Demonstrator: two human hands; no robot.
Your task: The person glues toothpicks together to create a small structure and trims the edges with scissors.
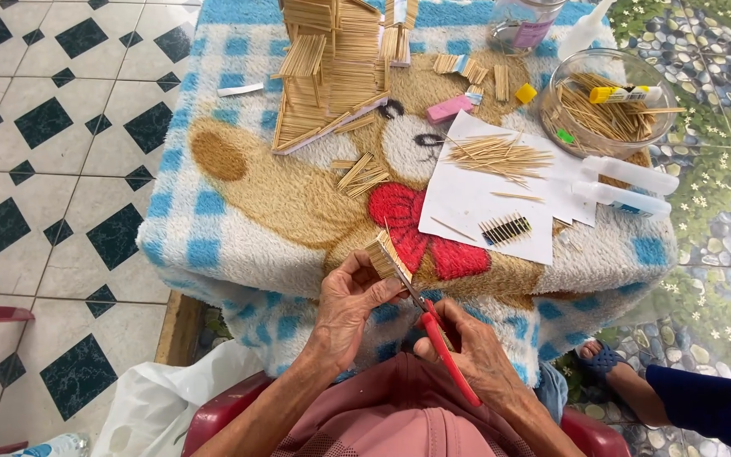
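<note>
From the head camera, the left hand (350, 296) pinches a little panel of toothpicks (381, 254) glued side by side. The thumb and fingers (364, 264) squeeze its lower edge, so the panel sticks up just above the fingertips. The right hand (467, 347) is curled tight around the red handles of the scissors (433, 326), and the blades reach up and touch the panel's edge, right beside the left thumb.

The panel looks very light and stiff, but thin and easy to snap. It seems best to hold it flat between thumb and fingers, close to the cut, not by one single stick.

Far beyond the fingers, past the white paper (475, 203) with loose toothpicks (501, 156), sits a clear round bowl (666, 127). It holds many loose sticks and a yellow and white tube. Near it stands a clear jar (522, 24); I cannot tell what is in it. Two white glue bottles (628, 186) lie beside the bowl. A tall toothpick house (332, 68) stands far above the left fingers on the bear blanket (213, 203).
</note>
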